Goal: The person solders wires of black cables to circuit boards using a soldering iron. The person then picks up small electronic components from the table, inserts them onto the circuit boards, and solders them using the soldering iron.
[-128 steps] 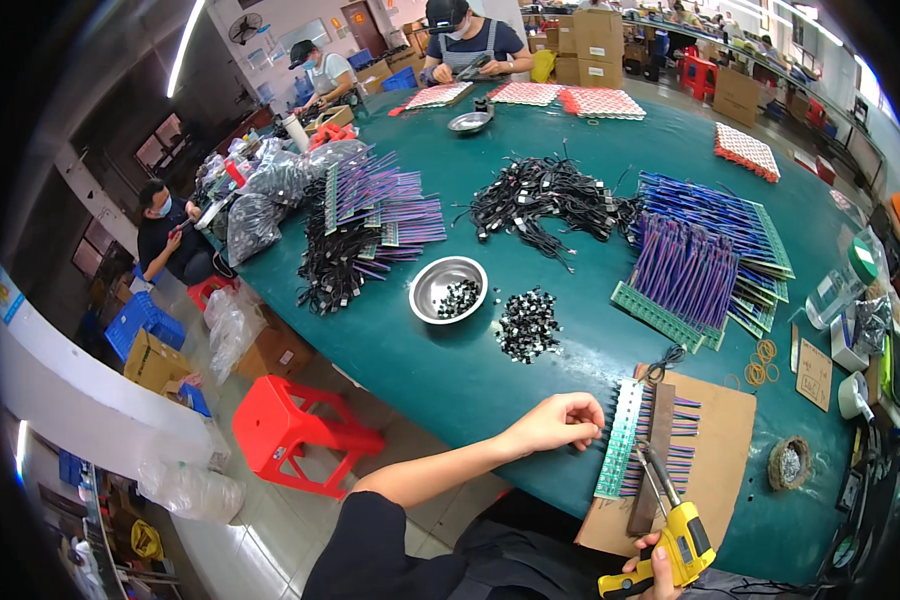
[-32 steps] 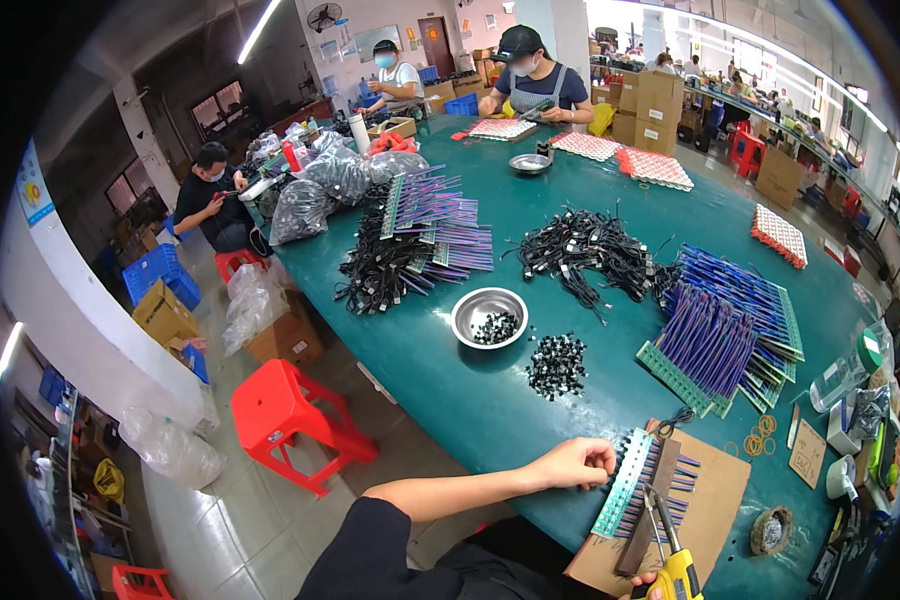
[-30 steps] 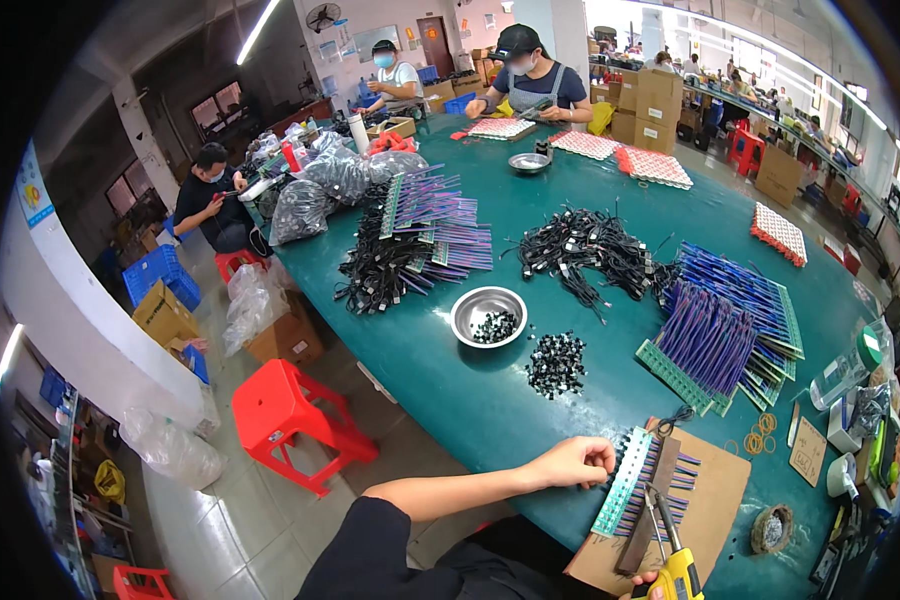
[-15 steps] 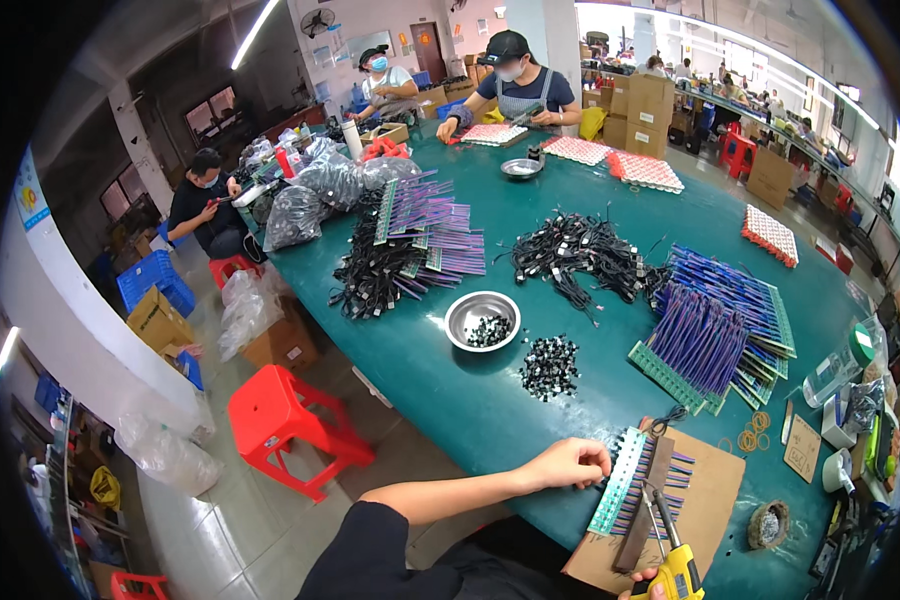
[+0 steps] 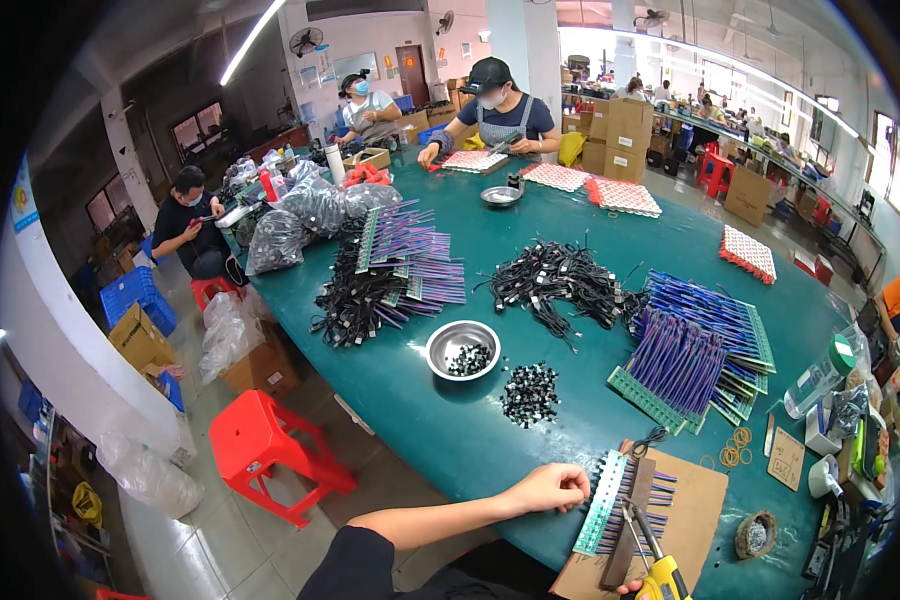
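Observation:
My left hand, fingers curled together, is just left of a green circuit board strip; whatever it may pinch is hidden. In my right hand, mostly cut off at the lower edge, is a yellow soldering gun. Its thin metal tip points up over a dark brown bar. That bar lies across purple and black wires running from the strip. Strip, bar and wires rest on a cardboard sheet.
Ahead lie a pile of small black parts, a steel bowl, black cables and wired green boards. Rubber bands and a small round pot are at right. A red stool stands left; co-workers sit beyond.
The whole view has shifted, with the table's things now lying farther left in the picture. Both hands keep nearly the same places beside the board and on the soldering gun.

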`<state>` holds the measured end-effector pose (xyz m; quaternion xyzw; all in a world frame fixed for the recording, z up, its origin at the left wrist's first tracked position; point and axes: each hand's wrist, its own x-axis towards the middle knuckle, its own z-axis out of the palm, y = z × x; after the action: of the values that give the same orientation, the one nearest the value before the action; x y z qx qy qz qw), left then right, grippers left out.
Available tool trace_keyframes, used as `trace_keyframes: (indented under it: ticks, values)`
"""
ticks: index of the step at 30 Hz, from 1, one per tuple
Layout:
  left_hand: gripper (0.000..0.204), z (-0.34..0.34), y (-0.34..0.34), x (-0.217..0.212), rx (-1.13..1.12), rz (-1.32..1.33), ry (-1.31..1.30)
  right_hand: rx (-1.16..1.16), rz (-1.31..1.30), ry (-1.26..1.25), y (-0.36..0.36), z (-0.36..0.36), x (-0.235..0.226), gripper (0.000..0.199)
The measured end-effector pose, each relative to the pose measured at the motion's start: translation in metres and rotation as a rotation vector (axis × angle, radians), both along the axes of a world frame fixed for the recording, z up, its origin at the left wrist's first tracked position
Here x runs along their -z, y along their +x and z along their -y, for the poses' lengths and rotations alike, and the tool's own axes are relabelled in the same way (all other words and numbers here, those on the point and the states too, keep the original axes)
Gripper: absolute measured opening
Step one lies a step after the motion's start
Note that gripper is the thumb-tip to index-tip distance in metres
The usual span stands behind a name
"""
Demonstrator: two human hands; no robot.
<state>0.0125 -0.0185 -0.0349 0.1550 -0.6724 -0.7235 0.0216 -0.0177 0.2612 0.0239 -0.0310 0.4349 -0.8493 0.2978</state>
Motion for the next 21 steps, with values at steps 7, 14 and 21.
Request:
trace_keyframes:
  ticks: [7, 14, 21]
  values:
    - [0.011, 0.004, -0.002, -0.005, 0.006, -0.012, 0.017, 0.028, -0.03, 0.007, -0.002, 0.003, -0.002, 0.034]
    - [0.012, 0.008, -0.002, 0.0, 0.051, -0.046, 0.065, 0.027, -0.003, -0.022, -0.007, -0.002, 0.01, 0.034]
    - [0.017, -0.001, 0.003, -0.004, 0.061, -0.004, 0.118, -0.05, 0.067, -0.009, -0.015, -0.011, 0.014, 0.035]
